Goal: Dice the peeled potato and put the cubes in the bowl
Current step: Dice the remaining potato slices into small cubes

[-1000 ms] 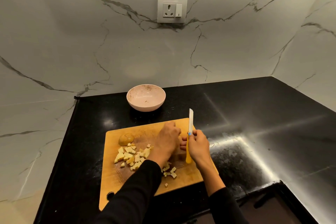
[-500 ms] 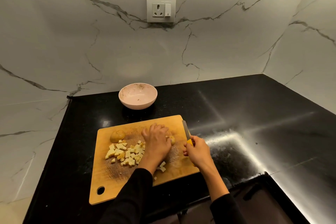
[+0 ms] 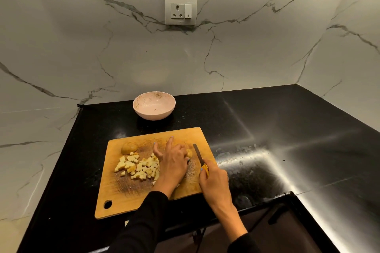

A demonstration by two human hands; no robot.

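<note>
A wooden cutting board (image 3: pixel 123 195) lies on the black counter. Several potato cubes (image 3: pixel 137 167) are heaped on its left half, with a rounded potato end piece (image 3: pixel 129 147) behind them. My left hand (image 3: pixel 171 162) rests on the board over a potato piece (image 3: pixel 189 153), two fingers stretched forward, the others curled on the piece. My right hand (image 3: pixel 213 181) grips the yellow handle of a knife (image 3: pixel 198 155) whose blade lies low just right of that piece. A pale pink bowl (image 3: pixel 154 106) stands behind the board and holds no cubes.
The black counter (image 3: pixel 267 129) runs right into a corner between marble walls. A wall socket (image 3: pixel 180 10) sits above the bowl. The counter's front edge drops off below the board, with a dark frame (image 3: pixel 292 197) at lower right.
The knife, upright a second ago, has come down to lie low beside the potato piece. My left hand has spread two fingers forward. The camera view has shifted.
</note>
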